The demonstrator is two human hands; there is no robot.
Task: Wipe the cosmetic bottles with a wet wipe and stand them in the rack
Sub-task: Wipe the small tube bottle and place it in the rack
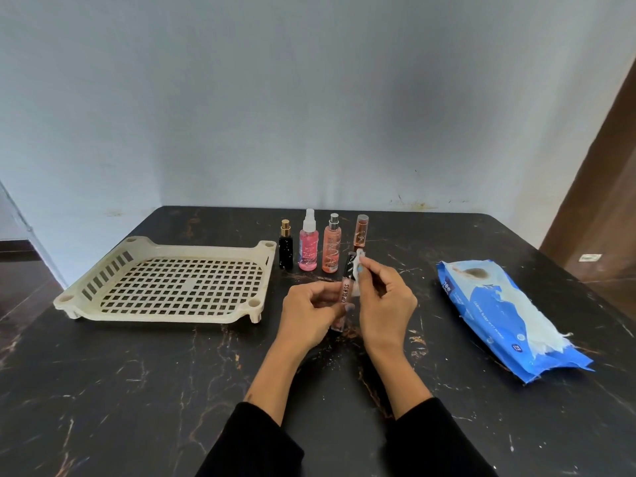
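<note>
My left hand (308, 313) grips a slim lip gloss tube (344, 293) with a black cap, held tilted above the table. My right hand (385, 301) pinches a white wet wipe (356, 273) against the tube's cap end. Behind the hands, in a row, stand a black bottle with a gold cap (285, 249), a pink spray bottle (308, 247), a peach spray bottle (331, 249) and a slim orange tube (360, 235). The cream plastic rack (103, 280), a slotted tray, sits at the left with nothing in it.
A blue pack of wet wipes (495, 315) lies at the right with a wipe sticking out. The dark marble table (137, 390) meets a pale wall at the back. A brown door frame (605, 208) is at the far right.
</note>
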